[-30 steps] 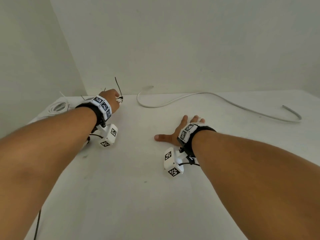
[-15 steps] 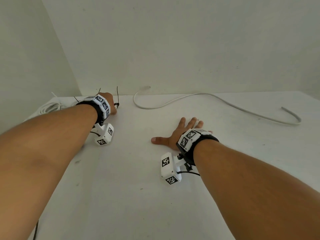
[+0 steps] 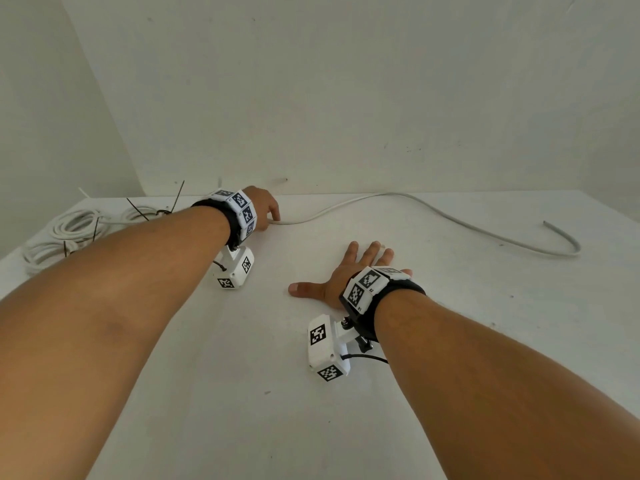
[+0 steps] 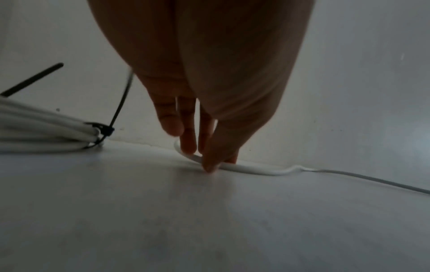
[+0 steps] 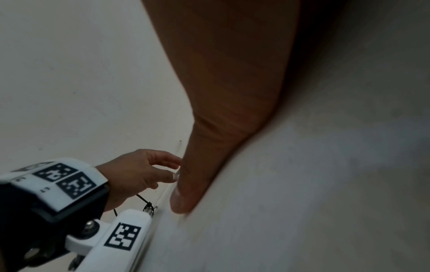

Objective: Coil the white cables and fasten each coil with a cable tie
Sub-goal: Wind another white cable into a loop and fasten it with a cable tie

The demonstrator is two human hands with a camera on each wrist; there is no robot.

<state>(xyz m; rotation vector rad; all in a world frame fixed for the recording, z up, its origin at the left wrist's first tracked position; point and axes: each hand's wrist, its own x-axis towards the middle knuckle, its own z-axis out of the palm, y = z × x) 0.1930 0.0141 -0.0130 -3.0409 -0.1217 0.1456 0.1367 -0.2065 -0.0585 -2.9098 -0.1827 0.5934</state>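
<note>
A loose white cable [image 3: 394, 194] snakes across the back of the white table [image 3: 242, 393]. My left hand [image 3: 275, 220] is down at its near end, and in the left wrist view the thumb and a finger pinch the cable [image 4: 246, 168] against the tabletop. Several coiled white cables [image 3: 69, 230] lie at the far left, each bound with black cable ties [image 3: 162, 212]; the nearest coil [image 4: 35, 132] shows its tie [image 4: 104, 128]. My right hand [image 3: 334, 268] lies flat on the table with fingers spread, holding nothing; its thumb [image 5: 186, 193] presses the surface.
White walls close the table in at the back and on the left, meeting in the corner behind the coils. The loose cable's far end hooks round near the right edge [image 3: 568, 251].
My left hand has left the tied coil and moved right to the loose cable's end, where it now pinches it. The right hand has stayed flat on the table.
</note>
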